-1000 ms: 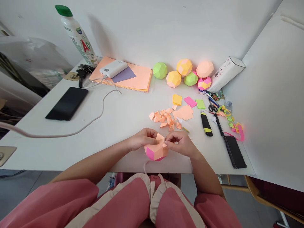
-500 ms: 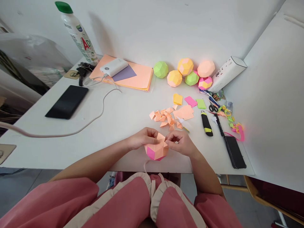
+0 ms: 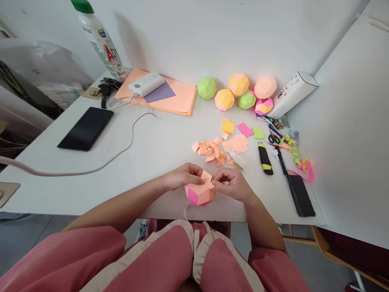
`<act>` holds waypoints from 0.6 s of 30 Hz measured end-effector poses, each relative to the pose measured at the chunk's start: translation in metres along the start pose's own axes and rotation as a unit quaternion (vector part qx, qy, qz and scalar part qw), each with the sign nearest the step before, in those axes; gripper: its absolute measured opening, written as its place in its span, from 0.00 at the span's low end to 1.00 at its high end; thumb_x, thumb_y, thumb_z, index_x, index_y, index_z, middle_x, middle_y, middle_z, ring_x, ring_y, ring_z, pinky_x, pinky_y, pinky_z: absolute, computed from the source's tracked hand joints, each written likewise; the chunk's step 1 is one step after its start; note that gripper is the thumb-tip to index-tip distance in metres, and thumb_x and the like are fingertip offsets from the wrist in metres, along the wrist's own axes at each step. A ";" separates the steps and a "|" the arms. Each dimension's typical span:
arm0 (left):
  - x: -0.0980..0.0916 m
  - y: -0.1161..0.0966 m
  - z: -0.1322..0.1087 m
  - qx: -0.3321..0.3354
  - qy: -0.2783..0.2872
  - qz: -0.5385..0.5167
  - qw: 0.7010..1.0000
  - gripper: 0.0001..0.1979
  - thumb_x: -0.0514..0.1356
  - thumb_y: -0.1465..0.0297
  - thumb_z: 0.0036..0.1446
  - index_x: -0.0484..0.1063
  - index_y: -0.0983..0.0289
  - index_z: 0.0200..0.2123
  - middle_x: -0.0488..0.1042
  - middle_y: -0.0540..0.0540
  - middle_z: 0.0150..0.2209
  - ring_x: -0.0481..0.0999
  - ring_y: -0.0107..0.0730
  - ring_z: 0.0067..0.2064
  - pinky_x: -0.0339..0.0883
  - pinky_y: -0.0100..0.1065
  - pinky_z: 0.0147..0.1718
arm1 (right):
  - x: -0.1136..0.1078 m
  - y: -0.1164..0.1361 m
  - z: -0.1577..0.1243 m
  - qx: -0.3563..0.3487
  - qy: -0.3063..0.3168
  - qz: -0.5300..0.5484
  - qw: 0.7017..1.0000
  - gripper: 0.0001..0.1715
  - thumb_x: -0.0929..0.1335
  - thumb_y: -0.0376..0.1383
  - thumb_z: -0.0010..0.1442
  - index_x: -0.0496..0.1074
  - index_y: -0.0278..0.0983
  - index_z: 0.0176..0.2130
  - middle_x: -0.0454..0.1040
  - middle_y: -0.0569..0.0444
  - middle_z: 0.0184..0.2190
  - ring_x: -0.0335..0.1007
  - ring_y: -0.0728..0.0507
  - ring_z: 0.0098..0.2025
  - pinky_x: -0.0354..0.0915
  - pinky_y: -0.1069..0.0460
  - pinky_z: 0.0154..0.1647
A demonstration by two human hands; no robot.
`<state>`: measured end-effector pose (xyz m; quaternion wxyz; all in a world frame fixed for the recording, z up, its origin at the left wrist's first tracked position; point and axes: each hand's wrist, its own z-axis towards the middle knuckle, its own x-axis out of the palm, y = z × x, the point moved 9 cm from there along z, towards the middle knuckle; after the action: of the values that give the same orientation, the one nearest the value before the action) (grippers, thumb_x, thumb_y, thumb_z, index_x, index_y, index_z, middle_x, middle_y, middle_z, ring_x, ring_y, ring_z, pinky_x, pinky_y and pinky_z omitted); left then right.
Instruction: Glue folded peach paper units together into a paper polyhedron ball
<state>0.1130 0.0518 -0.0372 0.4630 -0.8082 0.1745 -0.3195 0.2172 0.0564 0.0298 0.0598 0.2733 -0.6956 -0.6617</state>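
Note:
A peach and pink faceted paper ball (image 3: 201,194), its top side still open with flaps standing up, is between my hands near the table's front edge. My left hand (image 3: 184,177) is closed on its upper left rim, thumb over the paper. At the upper right edge, my right hand (image 3: 231,183) pinches a peach flap between thumb and fingertips. Just beyond my hands lies a heap of small folded peach paper pieces (image 3: 209,150). Beside it are flat peach sheets (image 3: 236,144) and a small white-tipped glue tube (image 3: 234,157).
Finished paper balls (image 3: 238,84) line the wall. Yellow (image 3: 228,127), pink (image 3: 244,129) and green (image 3: 258,132) paper stacks lie before them. On the right are a cutter (image 3: 265,159), scissors (image 3: 274,139) and a black phone (image 3: 300,195). A tablet (image 3: 86,129) and white cable (image 3: 132,136) lie left.
The view has shifted very slightly. Both hands keep nearly the same hold on the paper ball.

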 end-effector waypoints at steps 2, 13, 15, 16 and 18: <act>-0.001 0.001 0.000 -0.006 -0.002 0.002 1.000 0.12 0.66 0.66 0.43 0.68 0.67 0.23 0.65 0.48 0.22 0.63 0.23 0.24 0.52 0.28 0.23 | 0.000 0.000 0.000 0.003 0.001 0.002 1.000 0.04 0.69 0.31 0.49 0.70 0.35 0.23 0.73 0.54 0.25 0.66 0.50 0.26 0.63 0.54 0.27; 0.006 -0.002 -0.002 0.009 0.035 0.001 0.999 0.10 0.66 0.67 0.45 0.70 0.67 0.23 0.66 0.49 0.23 0.64 0.24 0.26 0.55 0.29 0.26 | 0.005 -0.024 0.001 0.077 0.047 0.090 0.992 0.14 0.72 0.44 0.53 0.72 0.35 0.27 0.71 0.55 0.26 0.68 0.50 0.28 0.66 0.54 0.28; 0.009 -0.004 -0.003 0.019 0.047 -0.010 0.999 0.08 0.66 0.67 0.45 0.73 0.68 0.25 0.68 0.50 0.24 0.65 0.25 0.27 0.56 0.29 0.27 | 0.005 -0.023 0.002 0.081 0.061 0.130 0.986 0.17 0.70 0.47 0.55 0.73 0.35 0.30 0.73 0.54 0.29 0.71 0.49 0.31 0.69 0.53 0.31; 0.009 -0.005 -0.003 0.024 0.050 -0.018 0.998 0.08 0.66 0.67 0.45 0.75 0.68 0.27 0.70 0.50 0.25 0.67 0.26 0.27 0.57 0.29 0.27 | 0.005 -0.022 0.002 0.082 0.069 0.150 0.983 0.18 0.69 0.48 0.56 0.74 0.35 0.32 0.73 0.53 0.30 0.72 0.49 0.32 0.70 0.53 0.32; 0.009 -0.008 -0.003 0.032 0.047 -0.041 0.998 0.10 0.66 0.67 0.45 0.77 0.68 0.31 0.73 0.52 0.26 0.69 0.28 0.28 0.59 0.29 0.28 | 0.005 -0.019 0.003 0.083 0.085 0.187 0.975 0.18 0.69 0.48 0.57 0.74 0.35 0.36 0.74 0.52 0.34 0.73 0.48 0.35 0.72 0.53 0.35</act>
<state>0.1174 0.0484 -0.0255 0.4669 -0.7834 0.1525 -0.3808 0.2179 0.0571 0.0096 0.2186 0.1979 -0.7792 -0.5530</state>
